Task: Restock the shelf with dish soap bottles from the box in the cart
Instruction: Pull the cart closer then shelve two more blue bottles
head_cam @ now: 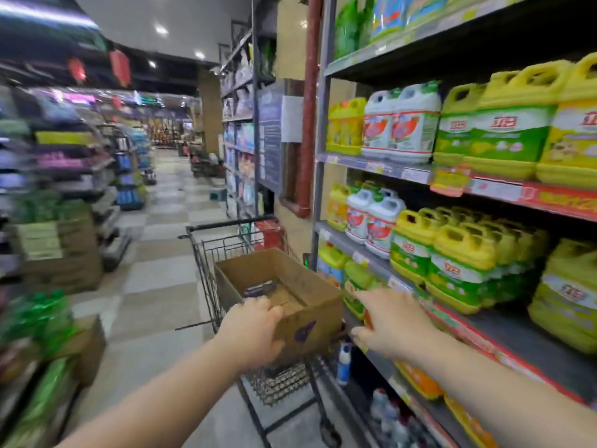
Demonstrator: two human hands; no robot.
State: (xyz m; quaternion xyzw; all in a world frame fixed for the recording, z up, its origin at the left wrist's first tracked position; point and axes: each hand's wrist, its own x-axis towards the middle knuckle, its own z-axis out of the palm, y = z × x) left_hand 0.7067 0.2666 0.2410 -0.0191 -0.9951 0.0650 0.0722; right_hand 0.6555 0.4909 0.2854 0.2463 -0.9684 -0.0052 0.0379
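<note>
A brown cardboard box (pixel 310 289) stands in a black wire cart (pixel 206 250) in the aisle. Its open top shows bare cardboard and one dark item inside. My left hand (pixel 255 331) grips the box's near left corner. At the box's right near corner my right hand (pixel 391 321) spreads its fingers, just touching the box or the shelf edge; which one I cannot tell. Yellow dish soap bottles (pixel 458 260) with green labels stand in rows on the shelf (pixel 529 341) to the right, above my right forearm.
White jugs (pixel 374 221) and more yellow jugs (pixel 513 124) fill the shelves above. A small white spray bottle (pixel 344 360) stands on the bottom shelf by the cart. Stacked boxes (pixel 61 253) and green packs line the left side. The tiled aisle runs on ahead.
</note>
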